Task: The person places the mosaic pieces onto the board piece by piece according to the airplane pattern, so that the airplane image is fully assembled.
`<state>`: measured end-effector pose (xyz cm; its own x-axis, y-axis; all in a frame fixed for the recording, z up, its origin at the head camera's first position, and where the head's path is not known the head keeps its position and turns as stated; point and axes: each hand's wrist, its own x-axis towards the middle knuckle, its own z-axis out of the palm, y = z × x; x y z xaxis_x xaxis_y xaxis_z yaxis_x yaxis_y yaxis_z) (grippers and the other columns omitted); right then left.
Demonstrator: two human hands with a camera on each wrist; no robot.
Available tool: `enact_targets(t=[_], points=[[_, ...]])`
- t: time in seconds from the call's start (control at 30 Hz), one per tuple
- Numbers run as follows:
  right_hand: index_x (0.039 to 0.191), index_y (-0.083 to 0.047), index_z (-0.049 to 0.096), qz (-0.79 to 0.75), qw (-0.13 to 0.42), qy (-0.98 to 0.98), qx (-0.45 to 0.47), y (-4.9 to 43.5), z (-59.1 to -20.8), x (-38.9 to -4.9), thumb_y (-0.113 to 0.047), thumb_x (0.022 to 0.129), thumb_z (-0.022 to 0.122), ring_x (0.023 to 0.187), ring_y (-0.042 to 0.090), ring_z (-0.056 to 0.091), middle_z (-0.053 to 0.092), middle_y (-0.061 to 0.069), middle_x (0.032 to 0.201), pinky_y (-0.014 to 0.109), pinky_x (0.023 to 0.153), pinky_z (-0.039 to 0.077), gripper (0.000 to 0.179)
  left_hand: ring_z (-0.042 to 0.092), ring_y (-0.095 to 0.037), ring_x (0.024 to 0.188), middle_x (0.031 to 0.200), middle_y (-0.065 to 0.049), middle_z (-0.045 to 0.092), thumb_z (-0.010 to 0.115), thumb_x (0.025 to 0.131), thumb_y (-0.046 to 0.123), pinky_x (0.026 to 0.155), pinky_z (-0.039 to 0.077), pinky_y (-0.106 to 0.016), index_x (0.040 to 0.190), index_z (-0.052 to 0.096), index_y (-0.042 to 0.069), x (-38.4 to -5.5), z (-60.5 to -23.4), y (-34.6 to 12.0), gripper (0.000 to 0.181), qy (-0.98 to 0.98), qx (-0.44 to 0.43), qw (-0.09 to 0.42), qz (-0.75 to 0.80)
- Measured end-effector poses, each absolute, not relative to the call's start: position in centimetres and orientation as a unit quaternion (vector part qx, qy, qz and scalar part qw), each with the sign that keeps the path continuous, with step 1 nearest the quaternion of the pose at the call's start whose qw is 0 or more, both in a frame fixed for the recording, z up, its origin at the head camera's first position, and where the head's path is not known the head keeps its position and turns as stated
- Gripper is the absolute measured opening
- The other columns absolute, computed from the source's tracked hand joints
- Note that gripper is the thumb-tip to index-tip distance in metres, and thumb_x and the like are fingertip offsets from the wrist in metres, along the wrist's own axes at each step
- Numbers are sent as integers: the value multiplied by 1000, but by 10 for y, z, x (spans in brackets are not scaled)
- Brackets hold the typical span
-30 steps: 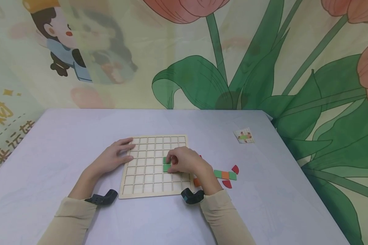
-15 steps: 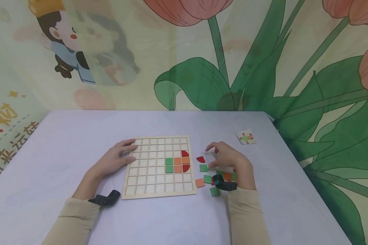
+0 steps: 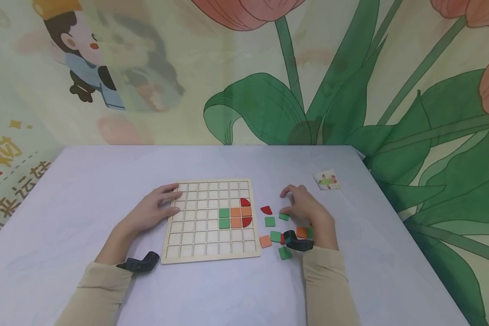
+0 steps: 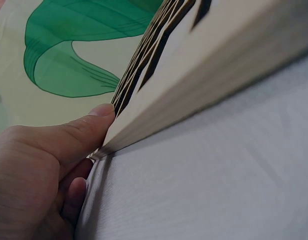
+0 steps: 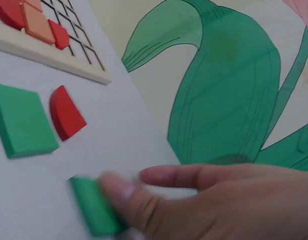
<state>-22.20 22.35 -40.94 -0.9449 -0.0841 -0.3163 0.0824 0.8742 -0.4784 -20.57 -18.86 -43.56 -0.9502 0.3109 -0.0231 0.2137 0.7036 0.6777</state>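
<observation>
My left hand lies at the left edge of a wooden grid board, thumb and fingers touching the rim. In the left wrist view the thumb presses against the board's side. My right hand is to the right of the board, its thumb on a green square tile. The index finger stands apart from that tile; the other fingers are hidden in the right wrist view. On the board, two green tiles, several orange tiles and two red quarter-round tiles sit in cells.
Loose tiles lie right of the board: a red quarter-round tile, an orange square and several green squares, with more partly behind the right wrist. A small printed pattern card lies farther back. A black wrist camera overlaps some tiles.
My right hand has left the board and moved right to the loose tiles. One green tile has shifted forward out of its row, under the thumb. The left hand stays at the rim.
</observation>
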Motion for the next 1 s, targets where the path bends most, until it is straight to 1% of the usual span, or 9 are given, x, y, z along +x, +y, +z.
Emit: enact_targets(t=[0.03,0.1,0.17,0.3,0.37,0.53,0.7,0.8,1.0], points=[[115,-18,56,-261,154,953,-3,223,-411,-224,-25,83,74,102,26,49,50,11,109,39,87,50,38,18,-42,143,156,-12,27,66,89,27,114,17,-61,136,50,3,-206,-436,-189,56,920,143,68,358],[111,-17,58,-270,145,952,-4,222,-412,-226,-28,83,74,98,24,49,53,10,103,36,81,50,35,18,-41,144,156,-10,27,66,89,27,114,16,-61,136,50,4,-206,-436,-190,55,920,140,69,358],[110,-18,59,-266,154,952,0,221,-411,-226,-29,81,76,96,23,50,55,8,101,33,77,48,36,18,-41,144,156,-10,27,66,89,27,114,16,-61,136,50,4,-206,-436,-190,55,920,140,69,359],[112,-21,58,-245,182,952,-9,219,-407,-224,-23,77,80,102,24,50,56,9,113,39,85,51,42,18,-41,143,155,-11,28,66,89,27,114,16,-61,136,51,4,-206,-435,-191,55,920,144,65,359],[112,-19,59,-240,180,954,-16,218,-406,-224,-19,78,78,103,25,51,56,10,116,41,90,51,39,18,-42,143,155,-11,28,66,89,27,114,16,-61,136,51,4,-207,-435,-190,55,919,146,63,361],[108,-14,63,-252,151,956,-23,214,-410,-226,-12,82,74,100,24,52,60,8,107,38,92,50,28,18,-41,144,156,-11,28,66,89,27,114,16,-61,136,50,4,-207,-437,-189,55,918,142,69,364],[109,-14,65,-256,129,958,-22,211,-414,-229,-12,81,75,101,23,52,60,7,107,38,95,50,29,18,-41,144,155,-11,28,66,89,27,114,16,-61,136,51,4,-206,-438,-189,54,918,141,69,364],[109,-13,65,-264,120,957,-18,210,-415,-231,-11,81,75,99,23,52,60,7,107,37,93,50,30,18,-42,143,155,-12,28,66,89,27,114,16,-61,135,51,3,-207,-438,-189,55,918,145,63,363],[109,-14,65,-285,107,952,-9,207,-415,-232,-12,80,76,94,22,52,61,6,100,33,86,50,31,18,-42,143,155,-11,28,66,89,28,113,16,-62,135,51,3,-207,-438,-189,55,918,146,62,364]])
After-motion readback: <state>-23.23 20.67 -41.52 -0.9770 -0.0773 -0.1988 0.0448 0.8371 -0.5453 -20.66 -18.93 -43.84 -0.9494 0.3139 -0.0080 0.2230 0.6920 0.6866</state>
